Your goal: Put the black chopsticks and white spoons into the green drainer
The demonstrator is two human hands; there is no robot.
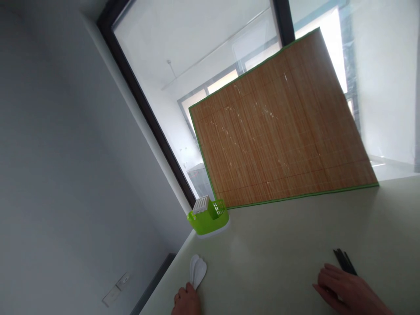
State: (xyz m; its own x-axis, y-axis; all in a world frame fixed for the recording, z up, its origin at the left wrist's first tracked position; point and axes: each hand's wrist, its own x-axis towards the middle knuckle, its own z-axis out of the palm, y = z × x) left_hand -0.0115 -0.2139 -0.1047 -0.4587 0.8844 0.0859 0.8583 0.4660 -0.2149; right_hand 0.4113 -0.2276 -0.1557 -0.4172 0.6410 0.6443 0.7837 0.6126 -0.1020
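Observation:
White spoons (197, 269), several nested with their bowls fanned out, lie at the lower left of the table. My left hand (187, 301) is closed around their handles, and part of it is cut off by the bottom edge. At the lower right, dark chopsticks (345, 262) stick out past the far side of my right hand (344, 289). The fingers of that hand are curled over them, and the rest of their length is hidden beneath it.
A green plastic utensil basket (210, 221) with a white base stands at the table's back left corner. A brown bamboo mat (278, 127) with green edging leans against the window. The pale table (269, 258) meets a grey wall (82, 153) bearing sockets (116, 288).

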